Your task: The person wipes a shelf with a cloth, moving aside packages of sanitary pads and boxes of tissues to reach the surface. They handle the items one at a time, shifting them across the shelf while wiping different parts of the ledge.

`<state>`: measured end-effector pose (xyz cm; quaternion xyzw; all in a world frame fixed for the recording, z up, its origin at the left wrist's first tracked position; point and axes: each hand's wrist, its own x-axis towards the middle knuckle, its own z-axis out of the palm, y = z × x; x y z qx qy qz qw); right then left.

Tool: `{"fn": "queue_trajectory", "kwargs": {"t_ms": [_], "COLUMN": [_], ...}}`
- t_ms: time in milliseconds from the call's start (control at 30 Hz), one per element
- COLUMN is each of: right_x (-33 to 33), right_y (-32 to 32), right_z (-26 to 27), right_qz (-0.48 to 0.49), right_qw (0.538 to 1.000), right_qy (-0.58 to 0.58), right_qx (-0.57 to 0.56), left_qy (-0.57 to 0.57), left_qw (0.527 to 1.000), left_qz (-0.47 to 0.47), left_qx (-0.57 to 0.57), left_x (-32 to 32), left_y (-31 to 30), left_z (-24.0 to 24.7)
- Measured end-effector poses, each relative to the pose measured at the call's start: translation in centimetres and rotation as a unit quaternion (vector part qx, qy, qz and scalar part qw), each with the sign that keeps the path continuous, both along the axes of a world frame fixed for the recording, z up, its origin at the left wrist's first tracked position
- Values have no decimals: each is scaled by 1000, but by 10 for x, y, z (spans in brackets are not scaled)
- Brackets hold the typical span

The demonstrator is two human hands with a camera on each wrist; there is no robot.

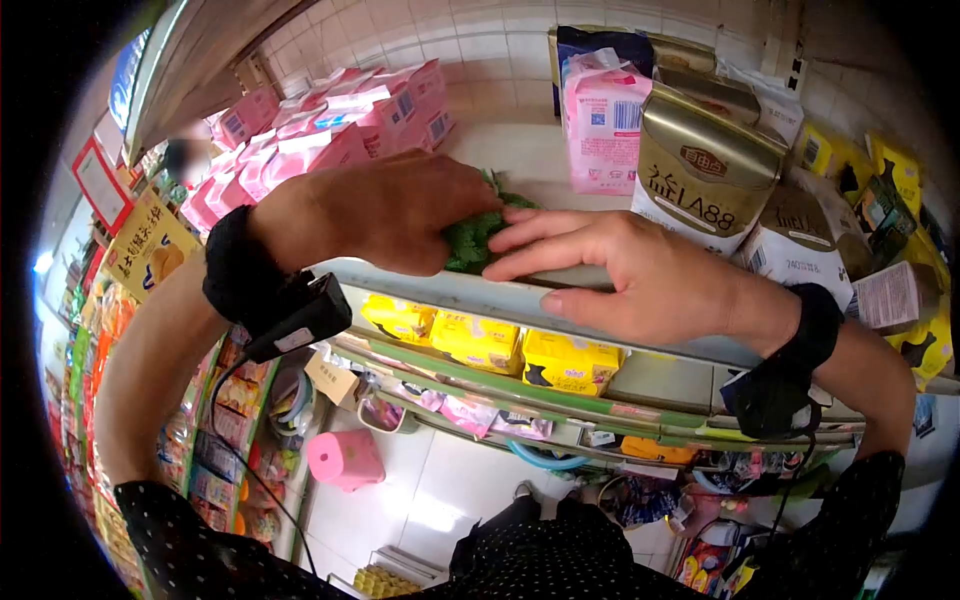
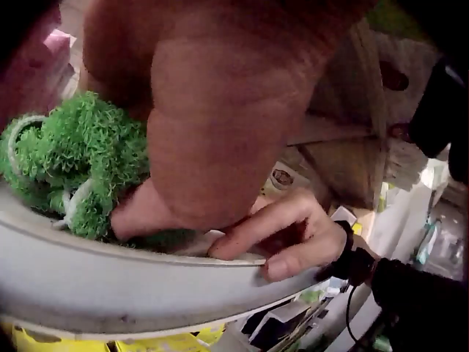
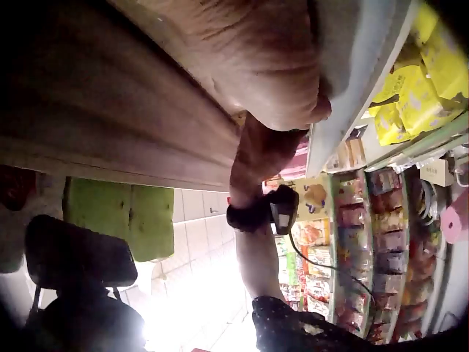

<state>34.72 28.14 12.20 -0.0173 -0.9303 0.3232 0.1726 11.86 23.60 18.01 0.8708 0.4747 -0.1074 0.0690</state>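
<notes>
A fluffy green cloth (image 1: 470, 240) lies on the white shelf (image 1: 490, 150), near its front edge. My left hand (image 1: 385, 210) grips it from above with curled fingers. In the left wrist view the green cloth (image 2: 80, 161) shows pale loops, beside the left hand (image 2: 212, 125). Just right of the cloth, my right hand (image 1: 640, 265) rests at the shelf's front edge with fingers stretched towards the cloth; its fingertips seem to touch the cloth's side. The right hand (image 3: 249, 66) fills the top of the right wrist view, its fingertips hidden there.
Pink packages (image 1: 340, 130) are stacked at the back left of the shelf. A pink pack (image 1: 605, 125) and gold-and-white packs (image 1: 710, 165) stand behind the right hand. Yellow packs (image 1: 475, 340) sit on the shelf below. A pink stool (image 1: 345, 460) is on the floor.
</notes>
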Motion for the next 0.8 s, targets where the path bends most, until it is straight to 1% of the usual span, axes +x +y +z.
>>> {"fn": "queue_trajectory", "kwargs": {"t_ms": [33, 67, 133, 167, 233, 267, 400, 467, 533, 567, 633, 700, 767, 800], "right_x": [0, 1, 4, 3, 3, 2, 2, 3, 3, 3, 2, 1, 0, 0], "right_y": [0, 0, 0, 0, -1, 0, 5, 3, 5, 5, 7, 8, 7, 7], "right_z": [2, 0, -2, -4, -4, -4, -3, 1, -1, -1, -5, -4, -4, -5], "right_qz": [-8, -22, -50, -43, -36, -33, 16, 33, 40, 38, 41, 46, 48, 43], "right_qw": [999, 1000, 998, 999, 998, 998, 1000, 999, 999, 999, 999, 999, 999, 999], "right_qy": [-19, -16, -11, -1, 9, 15, 3, 3, 2, -1, 1, 4, 8, 7], "right_qx": [-28, -12, 22, 12, 43, 59, -4, -16, -20, -21, -23, -21, -22, -19], "left_qy": [18, 37, 59, 70, 89, 103, 131, 83, 70, 82, 118, 108, 88, 91], "left_qw": [999, 998, 997, 996, 987, 985, 984, 987, 987, 986, 975, 981, 988, 989], "left_qz": [-10, -21, -14, -9, -13, -6, 31, 50, 79, 101, 150, 102, 77, 52], "left_qx": [27, 53, 53, 53, 130, 135, 121, 130, 120, 103, 115, 126, 98, 104], "left_x": [2, 4, 6, 7, 6, 5, -12, -36, -27, -22, 12, 6, 3, 7], "left_y": [6, 12, 39, 54, 82, 101, 190, 247, 247, 245, 190, 173, 155, 134], "left_z": [-1, -2, -8, -10, -10, -10, -20, -41, -32, -30, -11, -10, -10, -8]}}
